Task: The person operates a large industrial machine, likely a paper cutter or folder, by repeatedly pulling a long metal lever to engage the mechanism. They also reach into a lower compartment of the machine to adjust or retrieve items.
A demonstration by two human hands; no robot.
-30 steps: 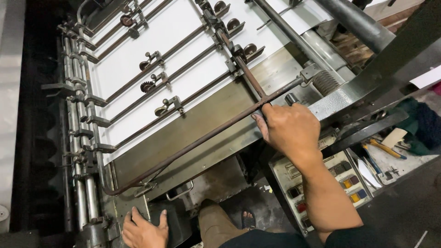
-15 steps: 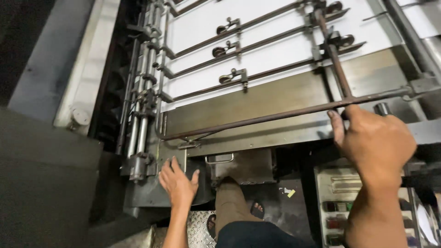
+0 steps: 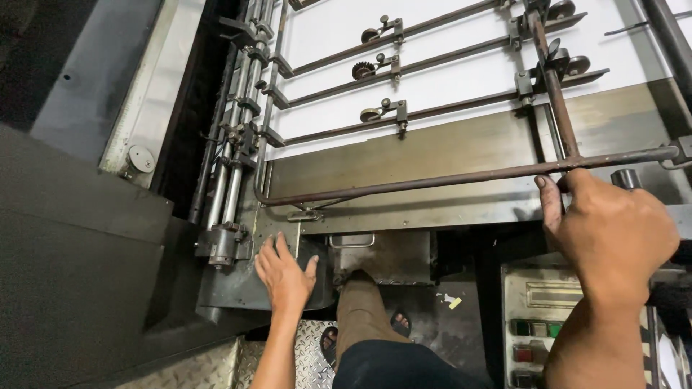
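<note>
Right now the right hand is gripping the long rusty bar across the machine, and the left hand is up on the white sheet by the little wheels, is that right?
Not quite. The right hand does grip the long rusty bar, but the left hand is not on the white sheet. The head view shows it lower down, flat against the dark metal panel beneath the bar.

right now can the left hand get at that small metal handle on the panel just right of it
Probably yes: the left hand lies flat on the dark panel, and the small metal handle sits close to its right with nothing between them.

Single head-worn camera, looking steeply down from close above at a machine's feed board (image 3: 461, 155), the floor plate (image 3: 216, 364) below.
</note>
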